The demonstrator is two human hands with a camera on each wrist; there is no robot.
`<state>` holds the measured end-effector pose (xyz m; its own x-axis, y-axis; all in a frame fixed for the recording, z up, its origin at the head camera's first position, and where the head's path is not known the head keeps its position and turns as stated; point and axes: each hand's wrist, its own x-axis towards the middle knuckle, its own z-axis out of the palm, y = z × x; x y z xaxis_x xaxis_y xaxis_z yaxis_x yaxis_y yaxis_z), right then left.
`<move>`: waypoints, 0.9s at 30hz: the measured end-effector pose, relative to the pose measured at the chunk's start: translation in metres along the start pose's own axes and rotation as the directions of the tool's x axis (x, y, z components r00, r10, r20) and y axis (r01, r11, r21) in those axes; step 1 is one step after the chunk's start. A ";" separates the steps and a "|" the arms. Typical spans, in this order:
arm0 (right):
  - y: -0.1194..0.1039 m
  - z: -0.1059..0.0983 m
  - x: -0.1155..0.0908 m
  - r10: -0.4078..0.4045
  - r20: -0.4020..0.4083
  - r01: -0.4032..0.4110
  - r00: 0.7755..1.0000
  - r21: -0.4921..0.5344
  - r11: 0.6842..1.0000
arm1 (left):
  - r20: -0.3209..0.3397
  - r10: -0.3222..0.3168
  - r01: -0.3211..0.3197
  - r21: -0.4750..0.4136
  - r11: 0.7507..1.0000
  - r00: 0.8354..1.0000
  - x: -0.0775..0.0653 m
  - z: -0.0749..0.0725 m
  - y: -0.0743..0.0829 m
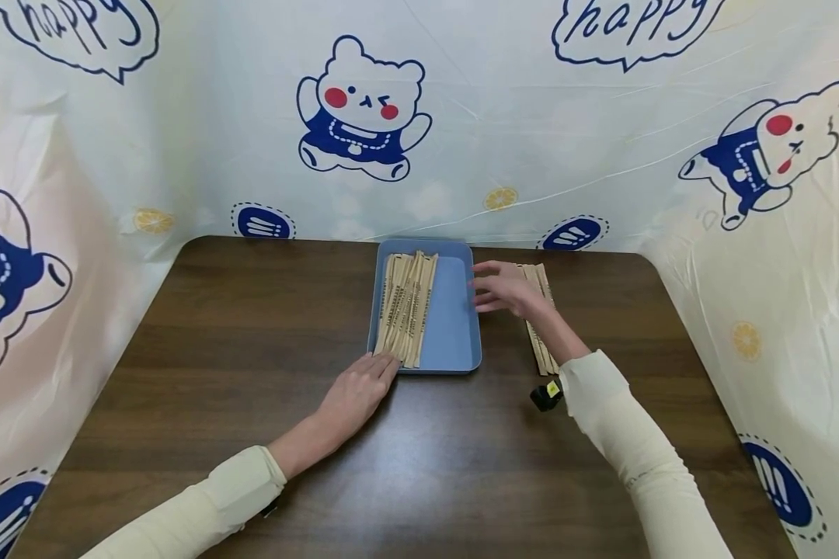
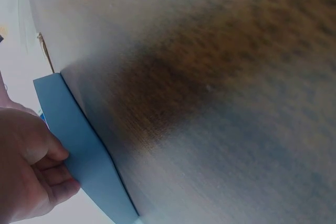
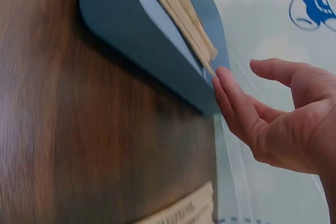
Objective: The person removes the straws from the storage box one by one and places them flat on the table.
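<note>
A blue tray point(image 1: 454, 341) lies at the far middle of the table, with several paper-wrapped chopsticks point(image 1: 407, 307) heaped in its left part. At its near left corner my left hand point(image 1: 360, 392) holds the edge; the left wrist view shows its curled fingers against the tray wall point(image 2: 86, 140). My right hand point(image 1: 506, 291) hovers at the tray's right rim with fingers spread, nothing in it. In the right wrist view, that hand's fingertips point(image 3: 223, 74) are near the rim. More wrapped chopsticks point(image 1: 541, 357) lie right of the tray, partly hidden beneath the right hand and wrist.
The dark wooden table point(image 1: 252, 334) has rounded far corners. A pale printed cloth point(image 1: 475, 140) with bear drawings hangs behind and on both sides. Near the right cuff is a small black device point(image 1: 545, 397) with a yellow mark.
</note>
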<state>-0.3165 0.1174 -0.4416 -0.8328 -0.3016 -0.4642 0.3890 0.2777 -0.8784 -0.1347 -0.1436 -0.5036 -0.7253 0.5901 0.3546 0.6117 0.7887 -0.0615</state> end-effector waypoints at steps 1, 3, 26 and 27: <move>0.000 0.005 0.001 -0.004 0.003 0.004 1.000 0.011 1.000 | 0.000 0.000 0.000 -0.005 1.000 1.000 0.000 0.000 0.000; -0.001 0.014 0.004 -0.008 0.010 0.008 1.000 0.019 1.000 | 0.002 0.002 -0.002 -0.009 1.000 1.000 0.000 0.001 0.000; 0.007 0.064 0.033 0.011 -0.054 -0.015 0.998 -0.076 0.997 | 0.013 0.006 -0.006 0.016 1.000 1.000 -0.001 -0.001 -0.002; 0.008 0.065 0.034 0.010 -0.062 -0.015 0.998 -0.085 0.996 | 0.015 0.006 -0.006 0.015 1.000 1.000 -0.001 -0.001 -0.001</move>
<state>-0.3166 0.0498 -0.4716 -0.8519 -0.2415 -0.4646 0.3664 0.3591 -0.8584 -0.1345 -0.1456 -0.5035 -0.7261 0.5975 0.3404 0.6114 0.7875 -0.0781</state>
